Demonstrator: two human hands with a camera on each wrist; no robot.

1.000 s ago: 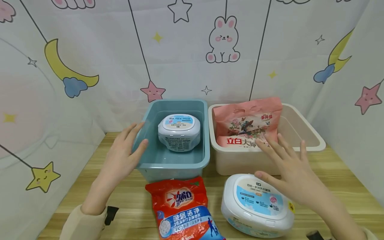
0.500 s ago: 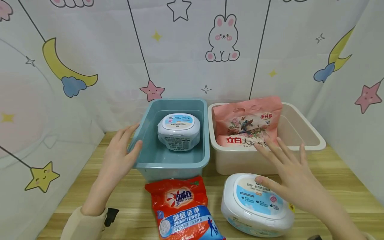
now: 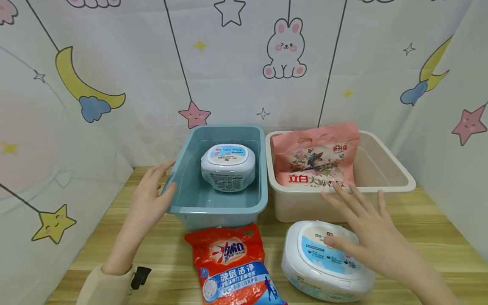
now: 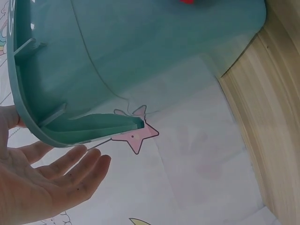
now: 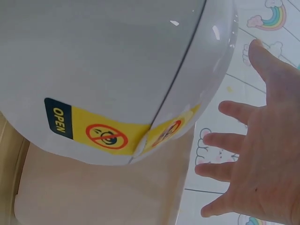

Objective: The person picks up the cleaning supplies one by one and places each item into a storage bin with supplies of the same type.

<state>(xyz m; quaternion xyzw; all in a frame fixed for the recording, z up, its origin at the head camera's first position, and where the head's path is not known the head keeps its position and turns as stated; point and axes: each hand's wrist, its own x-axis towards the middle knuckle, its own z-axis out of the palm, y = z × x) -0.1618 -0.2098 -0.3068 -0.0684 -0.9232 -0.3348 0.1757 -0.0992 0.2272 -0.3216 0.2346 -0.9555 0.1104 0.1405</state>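
Observation:
My left hand (image 3: 150,197) is at the left rim of a blue plastic bin (image 3: 217,210), fingers loosely extended and holding nothing. In the left wrist view its fingers lie right beside the bin's rim. Inside that bin stands a small white lidded tub (image 3: 228,169). My right hand (image 3: 371,231) hovers with spread fingers over a larger white lidded tub (image 3: 324,275) and grips nothing. The right wrist view shows this tub's side with a yellow OPEN sticker (image 5: 110,136), the hand apart from it. A red and blue OMO detergent bag (image 3: 234,264) lies on the table between the hands.
To the right of the blue bin is a cream bin (image 3: 305,208) with a pink detergent bag (image 3: 316,159) leaning inside. Both bins stand at the back of a wooden table (image 3: 167,262), close to a printed white curtain (image 3: 236,76).
My left hand has drawn slightly left and down along the blue bin's rim. The right hand has sunk a little toward the larger tub. Bins, tubs and bags stay in place.

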